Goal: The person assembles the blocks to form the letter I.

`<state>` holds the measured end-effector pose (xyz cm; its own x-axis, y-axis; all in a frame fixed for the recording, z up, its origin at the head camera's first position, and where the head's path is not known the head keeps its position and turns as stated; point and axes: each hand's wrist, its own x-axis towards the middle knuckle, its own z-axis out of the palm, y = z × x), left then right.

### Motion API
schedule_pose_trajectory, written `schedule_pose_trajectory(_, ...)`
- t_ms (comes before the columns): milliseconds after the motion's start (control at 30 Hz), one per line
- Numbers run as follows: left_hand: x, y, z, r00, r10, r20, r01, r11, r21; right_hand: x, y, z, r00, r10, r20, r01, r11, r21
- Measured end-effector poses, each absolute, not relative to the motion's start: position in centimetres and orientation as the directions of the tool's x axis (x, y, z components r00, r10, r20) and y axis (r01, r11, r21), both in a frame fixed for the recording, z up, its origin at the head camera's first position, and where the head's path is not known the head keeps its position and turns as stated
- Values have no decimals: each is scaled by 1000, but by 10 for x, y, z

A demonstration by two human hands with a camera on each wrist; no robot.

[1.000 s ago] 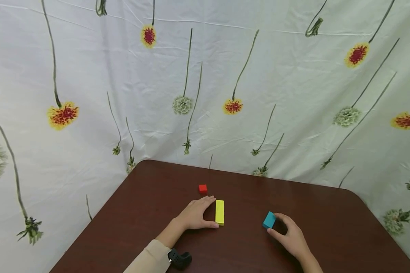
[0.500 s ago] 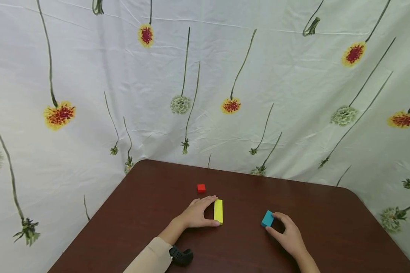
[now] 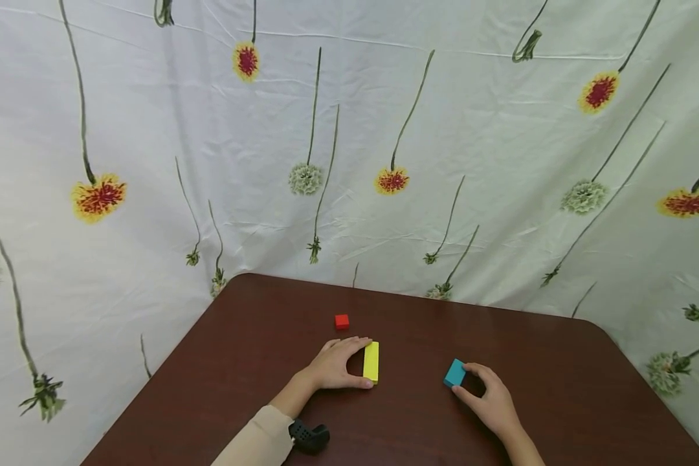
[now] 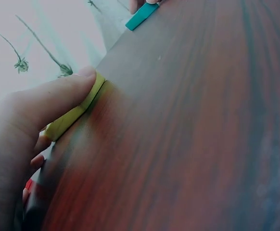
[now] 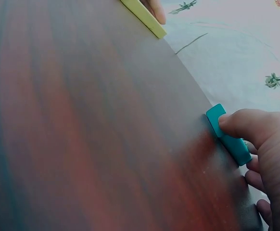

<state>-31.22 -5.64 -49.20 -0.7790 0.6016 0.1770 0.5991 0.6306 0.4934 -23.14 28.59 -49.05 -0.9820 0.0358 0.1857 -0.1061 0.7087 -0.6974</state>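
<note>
A long yellow block (image 3: 371, 362) lies on the dark brown table, and my left hand (image 3: 339, 367) pinches it by its two ends, thumb at the near one and fingers at the far one. To the right, my right hand (image 3: 492, 396) grips a blue block (image 3: 455, 373) between thumb and fingers. In the right wrist view the thumb presses the side of this blue block (image 5: 229, 137). The left wrist view has the thumb on the end of the yellow block (image 4: 70, 120). A small red block (image 3: 342, 321) sits just beyond the left hand.
The dark brown table (image 3: 408, 427) has a rounded far edge. Behind it hangs a pale cloth (image 3: 256, 142) printed with flowers. A black band with a device (image 3: 309, 436) is on the left wrist, below a beige sleeve (image 3: 259, 437).
The whole head view has shifted slightly left. Both hands keep their grips, and the blocks stay in about the same places on the table.
</note>
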Motion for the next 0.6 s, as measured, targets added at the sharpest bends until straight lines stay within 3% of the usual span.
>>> schedule_pose_trajectory(600,-311,-55,-492,-786,587,196,594,627,505,-234,287,-495,-977,33,211,-126,709,-694)
